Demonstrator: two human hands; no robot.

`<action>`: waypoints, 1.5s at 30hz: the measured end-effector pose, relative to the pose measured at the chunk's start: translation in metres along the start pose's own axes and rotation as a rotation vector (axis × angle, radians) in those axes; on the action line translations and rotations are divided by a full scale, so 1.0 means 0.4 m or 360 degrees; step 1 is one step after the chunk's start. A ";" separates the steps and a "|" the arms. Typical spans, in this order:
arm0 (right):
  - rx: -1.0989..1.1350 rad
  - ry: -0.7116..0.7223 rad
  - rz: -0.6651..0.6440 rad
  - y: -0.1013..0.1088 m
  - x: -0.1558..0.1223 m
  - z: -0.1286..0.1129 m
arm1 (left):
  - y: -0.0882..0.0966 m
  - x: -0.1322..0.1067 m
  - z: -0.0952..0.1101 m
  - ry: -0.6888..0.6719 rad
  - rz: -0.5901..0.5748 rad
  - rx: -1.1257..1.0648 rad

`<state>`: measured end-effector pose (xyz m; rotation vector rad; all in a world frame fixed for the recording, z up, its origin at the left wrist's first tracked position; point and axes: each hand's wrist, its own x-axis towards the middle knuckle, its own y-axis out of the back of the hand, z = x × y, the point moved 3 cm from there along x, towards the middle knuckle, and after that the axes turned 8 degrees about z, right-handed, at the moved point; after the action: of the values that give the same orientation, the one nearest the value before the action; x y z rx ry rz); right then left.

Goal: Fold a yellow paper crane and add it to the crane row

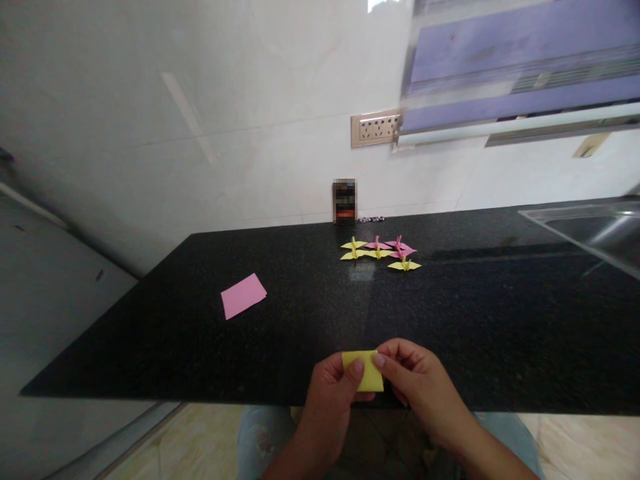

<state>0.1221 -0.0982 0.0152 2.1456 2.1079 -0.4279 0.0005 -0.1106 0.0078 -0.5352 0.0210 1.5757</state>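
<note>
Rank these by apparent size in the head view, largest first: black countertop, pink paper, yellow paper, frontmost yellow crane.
1. Black countertop
2. Pink paper and yellow paper, unranked: they look similar, and the yellow one is nearer the camera and partly covered.
3. Frontmost yellow crane

no legible txt, brands, nos. or signs in view, dark upright obj against wall pixelated, any lettering on it unreadable, speckled strip beside it too small to read, wall socket panel likewise, any markings indistinct
</note>
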 end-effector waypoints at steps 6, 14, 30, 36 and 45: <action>0.0067 0.0020 0.0006 0.007 -0.001 -0.002 | -0.001 -0.002 -0.001 0.0008 0.0024 0.0036; 0.0059 -0.0019 0.0040 0.008 0.003 0.009 | 0.003 -0.003 0.011 -0.0290 0.0086 0.0152; -0.0335 0.0139 -0.0158 0.016 0.007 -0.002 | 0.018 0.004 0.043 -0.0548 -0.0053 0.1062; -0.0410 0.0255 -0.0213 0.028 0.005 -0.027 | 0.022 0.009 0.042 -0.0493 0.0009 0.0972; -0.0852 0.0676 -0.0243 0.024 -0.001 -0.057 | 0.016 0.008 0.055 -0.0497 0.0034 0.0873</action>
<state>0.1346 -0.0929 0.0359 1.8748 2.2486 0.5755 -0.0127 -0.1008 0.0241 0.1409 0.2155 1.5750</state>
